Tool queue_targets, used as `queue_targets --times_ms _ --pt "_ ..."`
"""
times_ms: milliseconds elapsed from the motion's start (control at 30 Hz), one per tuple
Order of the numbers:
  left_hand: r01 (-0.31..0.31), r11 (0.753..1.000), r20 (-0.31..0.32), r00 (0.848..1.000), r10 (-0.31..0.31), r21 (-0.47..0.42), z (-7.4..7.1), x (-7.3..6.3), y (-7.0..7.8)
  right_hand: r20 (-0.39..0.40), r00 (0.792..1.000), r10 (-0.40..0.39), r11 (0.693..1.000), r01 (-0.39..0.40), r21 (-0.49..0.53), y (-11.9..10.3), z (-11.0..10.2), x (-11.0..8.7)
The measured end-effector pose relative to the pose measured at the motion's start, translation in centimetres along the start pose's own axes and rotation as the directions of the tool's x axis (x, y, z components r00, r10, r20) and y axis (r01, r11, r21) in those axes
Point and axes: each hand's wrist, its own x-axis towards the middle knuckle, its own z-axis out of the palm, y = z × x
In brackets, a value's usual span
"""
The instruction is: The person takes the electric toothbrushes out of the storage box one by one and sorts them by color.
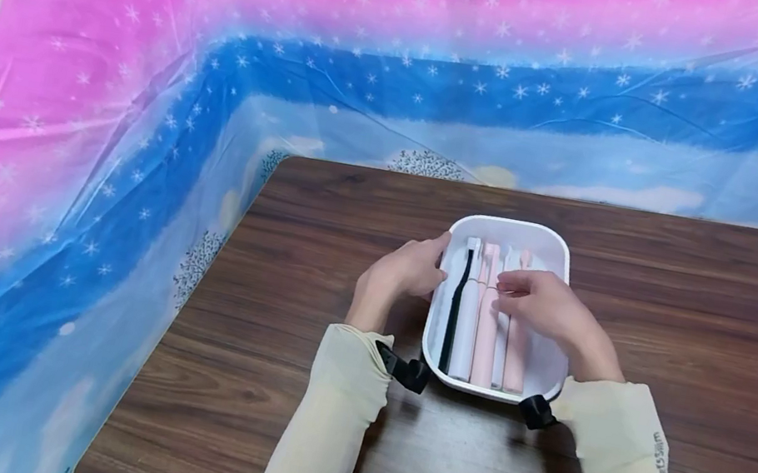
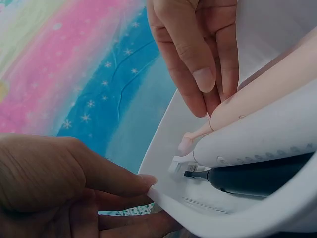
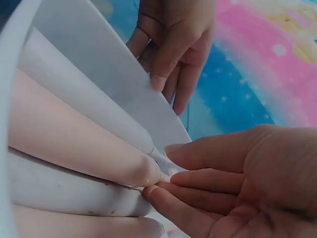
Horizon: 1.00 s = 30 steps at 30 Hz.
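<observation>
A white tray [image 1: 432,339] holds several electric toothbrushes lying side by side. From left to right they run black [image 1: 453,317], white [image 1: 463,344], pink [image 1: 485,340], another white one, and a second pink one [image 1: 515,362]. My left hand [image 1: 407,271] grips the tray's left rim, thumb on top and fingers outside the wall. Over the toothbrush necks hovers my right hand [image 1: 542,303]; its fingertips [image 3: 157,194] touch the middle pink toothbrush [image 3: 84,134] near its neck. The thumb stands apart from those fingers, above them in the right wrist view.
The tray stands on a dark wooden table [image 1: 255,333]. A pink and blue patterned cloth [image 1: 405,89] hangs behind and left of it. Black straps [image 1: 404,370] with small mounts sit on both wrists, over cream sleeves [image 1: 329,431], close to the tray's near edge.
</observation>
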Motion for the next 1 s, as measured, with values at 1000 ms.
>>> queue_targets --times_ms 1000 --pt "0.019 1.0 0.015 1.0 -0.019 -0.021 0.0 -0.1 0.1 -0.043 0.982 0.183 0.977 -0.186 -0.102 -1.3 0.3 2.0"
